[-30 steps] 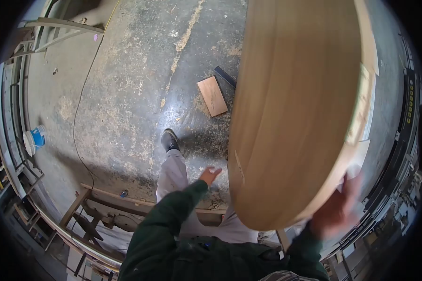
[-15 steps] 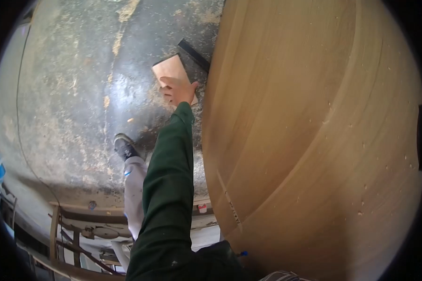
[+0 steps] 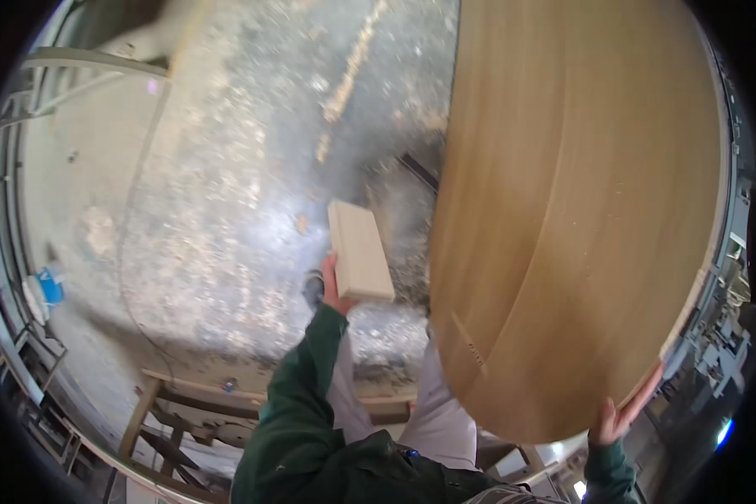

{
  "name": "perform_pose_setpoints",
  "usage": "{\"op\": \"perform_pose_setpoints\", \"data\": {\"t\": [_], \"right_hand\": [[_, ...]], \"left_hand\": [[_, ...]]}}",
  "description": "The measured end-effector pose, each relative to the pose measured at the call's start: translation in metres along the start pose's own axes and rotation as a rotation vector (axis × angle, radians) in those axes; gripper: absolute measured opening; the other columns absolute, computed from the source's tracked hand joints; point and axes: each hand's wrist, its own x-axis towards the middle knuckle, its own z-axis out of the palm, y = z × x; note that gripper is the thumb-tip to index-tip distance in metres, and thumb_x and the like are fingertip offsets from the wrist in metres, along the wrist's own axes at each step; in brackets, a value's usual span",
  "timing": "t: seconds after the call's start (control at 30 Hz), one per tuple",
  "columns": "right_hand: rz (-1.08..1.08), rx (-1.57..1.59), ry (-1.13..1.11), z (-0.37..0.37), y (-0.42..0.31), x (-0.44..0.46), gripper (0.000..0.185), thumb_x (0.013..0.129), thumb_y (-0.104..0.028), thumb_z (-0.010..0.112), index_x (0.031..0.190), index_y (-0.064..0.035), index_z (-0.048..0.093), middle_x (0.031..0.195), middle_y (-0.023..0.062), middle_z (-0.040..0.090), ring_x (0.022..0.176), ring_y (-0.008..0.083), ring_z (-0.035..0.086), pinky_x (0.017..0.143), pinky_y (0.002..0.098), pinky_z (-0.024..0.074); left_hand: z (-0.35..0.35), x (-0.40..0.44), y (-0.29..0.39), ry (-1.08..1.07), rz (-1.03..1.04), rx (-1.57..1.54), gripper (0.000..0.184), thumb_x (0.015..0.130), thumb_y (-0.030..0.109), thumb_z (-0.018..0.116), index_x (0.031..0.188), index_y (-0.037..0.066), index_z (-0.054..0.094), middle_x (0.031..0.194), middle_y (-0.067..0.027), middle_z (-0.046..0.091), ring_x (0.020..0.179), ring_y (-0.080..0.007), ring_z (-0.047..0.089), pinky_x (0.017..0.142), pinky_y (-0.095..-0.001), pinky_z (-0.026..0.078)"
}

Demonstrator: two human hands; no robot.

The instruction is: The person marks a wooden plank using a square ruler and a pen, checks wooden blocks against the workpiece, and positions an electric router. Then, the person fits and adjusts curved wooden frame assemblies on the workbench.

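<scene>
My left hand [image 3: 337,287] is closed around the lower left side of a pale wooden block [image 3: 361,250], which is up off the floor and tilted. Part of my fingers is hidden behind it. To the right of the block stands a large brown wooden panel [image 3: 554,218] with a rounded lower end and a short pale mark near its left edge. At the panel's lower right rim, my right hand [image 3: 620,413] grips the edge, thumb on the near side and fingers along the outside.
The concrete floor [image 3: 227,193] is strewn with sawdust. A dark strip [image 3: 418,172] lies beside the panel's left edge. Behind my legs is a wooden frame [image 3: 155,420]. A blue object [image 3: 49,287] sits far left, and metal equipment [image 3: 722,353] stands beyond the panel.
My left hand, which was spread over the block on the floor, now holds it raised nearer my body. My right hand has come into view on the panel's edge. The view has shifted.
</scene>
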Motion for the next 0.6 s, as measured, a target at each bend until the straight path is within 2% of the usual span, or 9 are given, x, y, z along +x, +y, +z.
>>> {"op": "perform_pose_setpoints", "data": {"t": [0.07, 0.23, 0.27, 0.33, 0.4, 0.5, 0.53, 0.57, 0.6], "right_hand": [[-0.043, 0.209, -0.069, 0.008, 0.002, 0.009, 0.084, 0.082, -0.022, 0.054, 0.145, 0.0072, 0.007, 0.154, 0.0187, 0.009, 0.142, 0.0261, 0.013, 0.113, 0.035, 0.0122], [-0.148, 0.285, -0.113, 0.02, -0.014, 0.025, 0.08, 0.087, -0.028, 0.053, 0.145, 0.0083, 0.01, 0.151, 0.022, 0.018, 0.14, 0.0292, 0.019, 0.112, 0.0351, 0.0157], [-0.143, 0.291, -0.116, 0.019, -0.028, 0.028, 0.08, 0.088, -0.028, 0.053, 0.144, 0.0086, 0.01, 0.151, 0.0224, 0.019, 0.14, 0.0295, 0.02, 0.112, 0.0349, 0.0176], [-0.122, 0.214, -0.118, 0.013, -0.046, 0.03, 0.079, 0.083, -0.017, 0.053, 0.146, 0.0036, 0.011, 0.149, 0.0217, 0.026, 0.134, 0.0298, 0.034, 0.107, 0.0339, 0.0307], [-0.069, 0.214, -0.129, 0.01, -0.057, 0.032, 0.083, 0.076, -0.006, 0.053, 0.148, -0.0044, 0.013, 0.147, 0.0211, 0.03, 0.126, 0.033, 0.044, 0.102, 0.035, 0.0387], [0.003, 0.057, -0.071, 0.014, -0.054, 0.03, 0.091, 0.068, 0.002, 0.059, 0.147, -0.0066, 0.016, 0.141, 0.0227, 0.034, 0.125, 0.0404, 0.039, 0.103, 0.0403, 0.0374], [-0.004, -0.065, 0.026, 0.017, -0.062, 0.028, 0.093, 0.066, 0.001, 0.062, 0.147, -0.0069, 0.018, 0.14, 0.0249, 0.032, 0.127, 0.0435, 0.035, 0.104, 0.0434, 0.0347], [-0.097, -0.285, 0.133, 0.017, -0.069, 0.027, 0.091, 0.066, -0.001, 0.064, 0.146, -0.0066, 0.022, 0.141, 0.0267, 0.028, 0.128, 0.0443, 0.033, 0.105, 0.0453, 0.0322], [-0.069, -0.258, 0.194, 0.015, -0.089, 0.031, 0.085, 0.069, -0.003, 0.064, 0.145, -0.0062, 0.025, 0.143, 0.0258, 0.028, 0.13, 0.0426, 0.03, 0.108, 0.0453, 0.0291]], "left_hand": [[0.012, -0.057, 0.039, -0.016, 0.036, -0.025, 0.057, 0.089, 0.05, 0.044, 0.128, 0.009, 0.048, 0.117, -0.0101, 0.06, 0.106, -0.0249, 0.06, 0.092, -0.0411, 0.048], [0.041, -0.239, 0.127, 0.176, -0.018, 0.233, 0.057, 0.087, 0.051, 0.046, 0.126, 0.01, 0.051, 0.115, -0.009, 0.062, 0.106, -0.0243, 0.06, 0.093, -0.0415, 0.046], [0.064, -0.279, 0.14, 0.176, 0.126, 0.539, 0.058, 0.086, 0.052, 0.047, 0.126, 0.01, 0.052, 0.116, -0.0095, 0.062, 0.106, -0.0247, 0.06, 0.093, -0.0424, 0.046], [0.038, -0.312, 0.174, 0.077, -0.191, 0.195, 0.059, 0.085, 0.051, 0.049, 0.125, 0.008, 0.052, 0.116, -0.0096, 0.062, 0.105, -0.0259, 0.06, 0.093, -0.0429, 0.046], [0.045, -0.346, 0.193, 0.152, -0.132, 0.286, 0.058, 0.085, 0.05, 0.049, 0.124, 0.007, 0.053, 0.116, -0.0096, 0.062, 0.104, -0.0269, 0.06, 0.092, -0.0427, 0.046], [0.092, -0.368, 0.214, 0.218, -0.06, 0.447, 0.056, 0.085, 0.048, 0.05, 0.123, 0.006, 0.053, 0.116, -0.0097, 0.061, 0.105, -0.0268, 0.059, 0.092, -0.0416, 0.046], [0.102, -0.362, 0.223, 0.137, -0.007, 0.497, 0.055, 0.086, 0.044, 0.052, 0.125, 0.006, 0.051, 0.117, -0.0099, 0.06, 0.107, -0.0257, 0.058, 0.094, -0.0408, 0.044], [0.113, -0.354, 0.229, 0.11, -0.009, 0.506, 0.054, 0.086, 0.041, 0.052, 0.127, 0.005, 0.05, 0.119, -0.0098, 0.059, 0.109, -0.0252, 0.057, 0.096, -0.0405, 0.043], [0.137, -0.346, 0.235, 0.085, -0.012, 0.509, 0.053, 0.087, 0.037, 0.053, 0.128, 0.005, 0.048, 0.12, -0.0097, 0.058, 0.111, -0.0247, 0.056, 0.097, -0.0402, 0.043]]}}
